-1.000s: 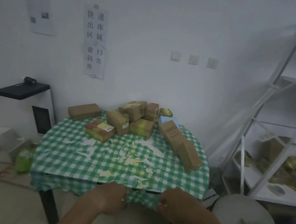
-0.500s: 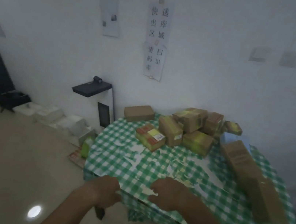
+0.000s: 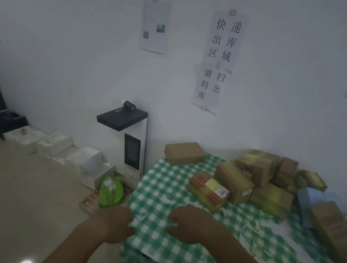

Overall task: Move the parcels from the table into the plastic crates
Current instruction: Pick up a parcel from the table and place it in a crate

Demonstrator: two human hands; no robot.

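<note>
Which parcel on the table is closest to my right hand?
The orange-striped parcel with the yellow label, just beyond your right hand. The other parcels lie farther back or off to the right.

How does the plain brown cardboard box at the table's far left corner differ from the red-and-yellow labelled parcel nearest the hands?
The plain brown cardboard box is bare and stands alone at the table's far edge. The red-and-yellow labelled parcel carries red bands and a yellow label, and sits against the parcel pile. Both are rectangular, lie flat on the green checked tablecloth, and are untouched.
</note>
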